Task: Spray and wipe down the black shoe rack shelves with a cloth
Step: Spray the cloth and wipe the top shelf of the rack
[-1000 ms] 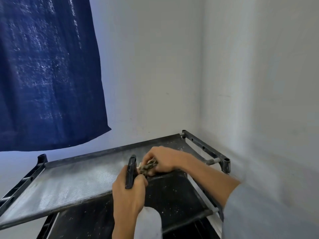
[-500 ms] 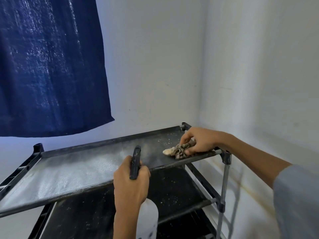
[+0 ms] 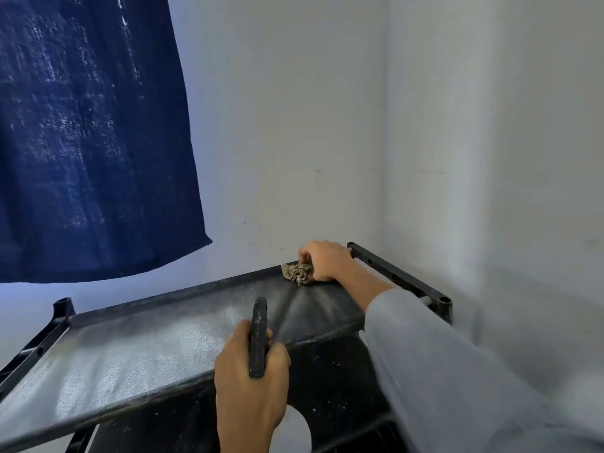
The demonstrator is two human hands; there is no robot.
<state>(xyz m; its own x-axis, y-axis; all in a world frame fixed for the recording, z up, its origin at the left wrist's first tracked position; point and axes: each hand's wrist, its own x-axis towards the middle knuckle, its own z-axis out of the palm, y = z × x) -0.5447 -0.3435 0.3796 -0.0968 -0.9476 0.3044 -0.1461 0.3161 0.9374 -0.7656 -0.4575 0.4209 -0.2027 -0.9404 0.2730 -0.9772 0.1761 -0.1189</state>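
Right hand (image 3: pixel 325 260) is pressing a crumpled tan cloth (image 3: pixel 298 274) down on the top shelf (image 3: pixel 137 351) of the black shoe rack (image 3: pixel 405 278), fingers curled over and gripping the bunched fabric. Cloth is sitting at the far right corner of that shelf, close to the back wall (image 3: pixel 281 132) and just left of the rack's right side rail. Fabric of the shelf is puckering into radiating creases under the cloth. Grey sleeve (image 3: pixel 434 348) is covering the right forearm and crossing over the shelf's right end.

Left hand (image 3: pixel 250 384) is gripping a spray bottle (image 3: pixel 295 429) by its neck, fingers wrapped round it below the black trigger head (image 3: pixel 258 335), which is pointing away over the shelf's front edge. White bottle body is showing only partly below the hand, blurred. Whether a finger is squeezing the trigger, cannot tell.

Top shelf is looking pale and dusty or wet across the left and middle, darker near the cloth. 1 lower shelf (image 3: pixel 333 380) is showing beneath, black with white specks. Dark blue curtain (image 3: pixel 85 135) is hanging at upper left, above the rack's left end.
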